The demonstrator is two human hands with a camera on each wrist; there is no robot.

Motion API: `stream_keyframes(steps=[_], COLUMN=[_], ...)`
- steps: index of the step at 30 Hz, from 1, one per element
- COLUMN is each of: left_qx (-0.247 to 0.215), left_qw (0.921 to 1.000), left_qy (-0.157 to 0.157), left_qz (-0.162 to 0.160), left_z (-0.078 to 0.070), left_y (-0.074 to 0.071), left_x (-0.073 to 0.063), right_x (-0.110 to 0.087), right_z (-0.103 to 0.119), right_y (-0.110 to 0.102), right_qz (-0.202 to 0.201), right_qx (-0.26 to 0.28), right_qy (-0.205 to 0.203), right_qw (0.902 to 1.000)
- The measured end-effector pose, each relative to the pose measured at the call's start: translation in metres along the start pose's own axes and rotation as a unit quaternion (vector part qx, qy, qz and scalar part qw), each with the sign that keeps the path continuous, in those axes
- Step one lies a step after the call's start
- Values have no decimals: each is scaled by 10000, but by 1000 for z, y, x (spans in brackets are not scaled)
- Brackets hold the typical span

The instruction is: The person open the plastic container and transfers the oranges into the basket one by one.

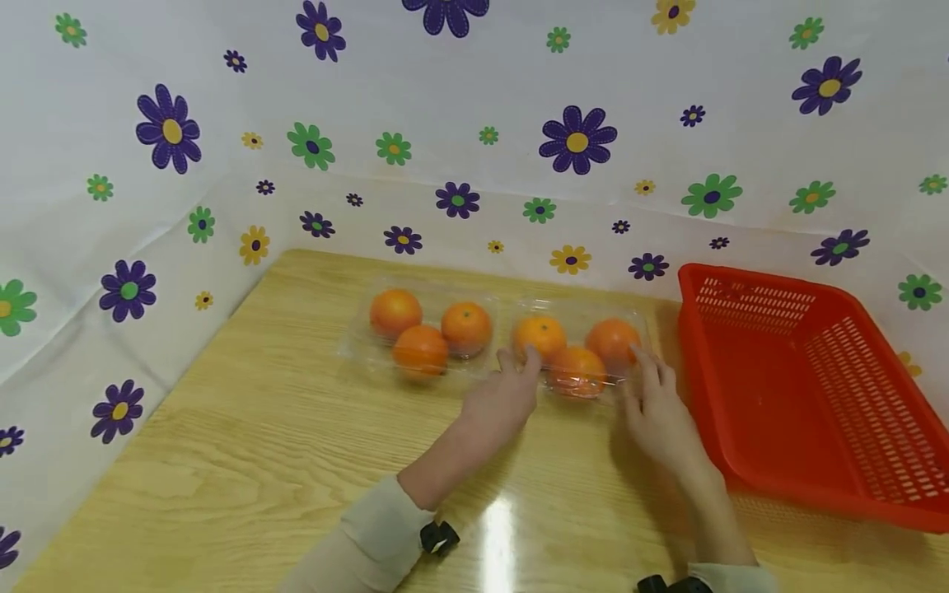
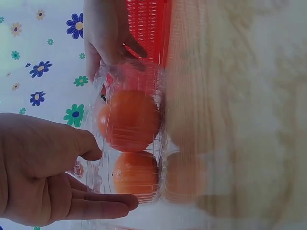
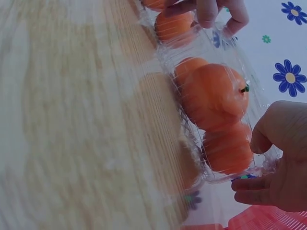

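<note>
Two clear plastic fruit boxes lie side by side on the table. The right-hand box (image 1: 641,317) contains three oranges (image 1: 578,372). My left hand (image 1: 504,397) holds this box at its left end, with the thumb (image 2: 90,146) on the upper part and the fingers (image 2: 103,203) along the end wall. At the opposite end, my right hand (image 1: 658,412) grips the box near its corner, thumb and fingers on either side of the edge. The left-hand box (image 1: 356,346) also has three oranges (image 1: 420,352) inside and stands just left of my left hand.
A red plastic basket (image 1: 708,379) with slotted walls stands to the right, close beside my right hand. Behind the wooden table (image 1: 245,461) and along its left side hangs a white cloth (image 1: 460,99) with printed flowers.
</note>
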State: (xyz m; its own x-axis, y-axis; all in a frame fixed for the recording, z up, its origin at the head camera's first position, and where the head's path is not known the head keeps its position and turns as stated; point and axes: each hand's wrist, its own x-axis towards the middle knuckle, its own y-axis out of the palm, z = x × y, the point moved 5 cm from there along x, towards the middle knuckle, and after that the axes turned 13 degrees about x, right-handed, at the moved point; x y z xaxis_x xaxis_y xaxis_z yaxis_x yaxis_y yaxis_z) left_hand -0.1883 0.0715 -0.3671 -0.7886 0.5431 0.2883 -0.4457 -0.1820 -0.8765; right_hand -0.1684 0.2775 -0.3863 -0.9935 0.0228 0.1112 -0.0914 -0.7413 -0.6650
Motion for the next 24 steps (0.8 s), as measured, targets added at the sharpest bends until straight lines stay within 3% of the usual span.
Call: stream_keyframes(steps=[4, 8, 12, 19, 24], left_qx=[134, -193, -246, 267, 133], left_qw=[9994, 9987, 9988, 9987, 9989], left_qy=[323, 450, 360, 39, -217], left_qz=[-49, 147, 233, -425, -404], left_z=[-1, 2, 3, 0, -2], left_y=[3, 3, 0, -2, 1], left_x=[1, 4, 7, 3, 4], right_x=[-5, -5, -2, -2, -2], right_z=[0, 3, 4, 6, 8], right_y=[2, 2, 3, 3, 2], right_qz=[-50, -127, -120, 92, -39], right_qx=[-125, -141, -170, -493, -495], right_qy=[11, -102, -183, 90, 122], right_qw=[9999, 9998, 9996, 9987, 9987])
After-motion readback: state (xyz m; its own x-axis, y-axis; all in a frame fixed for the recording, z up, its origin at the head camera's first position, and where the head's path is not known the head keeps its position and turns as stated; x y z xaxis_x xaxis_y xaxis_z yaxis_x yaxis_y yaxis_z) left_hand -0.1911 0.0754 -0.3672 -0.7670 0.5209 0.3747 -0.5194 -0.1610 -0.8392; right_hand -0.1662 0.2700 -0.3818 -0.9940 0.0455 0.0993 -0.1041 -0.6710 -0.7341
